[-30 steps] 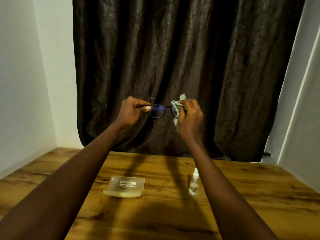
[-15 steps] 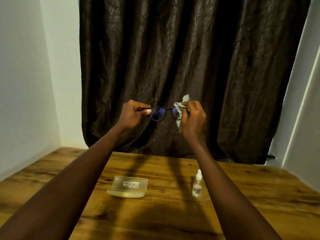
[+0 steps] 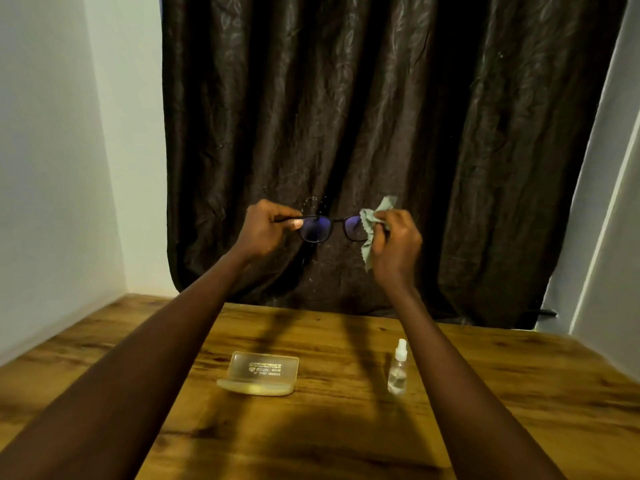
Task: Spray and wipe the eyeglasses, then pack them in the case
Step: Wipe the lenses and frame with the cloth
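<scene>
Glasses [image 3: 331, 227] held in the air, above and beyond the case [image 3: 259, 374], at about eye line. My guess: that makes smears show up against the dark curtain [image 3: 381, 116].
Left hand [image 3: 266, 227] pinches the left end of the frame and only steadies it, so its fingers stay off the glass.
Right hand [image 3: 396, 244] pinches the cloth [image 3: 367, 249] over the right lens's outer edge. Wipe step, looks like.
Long axis runs left-right, about level. Can't tell which way the lens fronts face, or whether the temples are folded.
Case lies open on the desk [image 3: 346, 441], ready for packing. Bottle [image 3: 398, 370] stands upright right of the case.
</scene>
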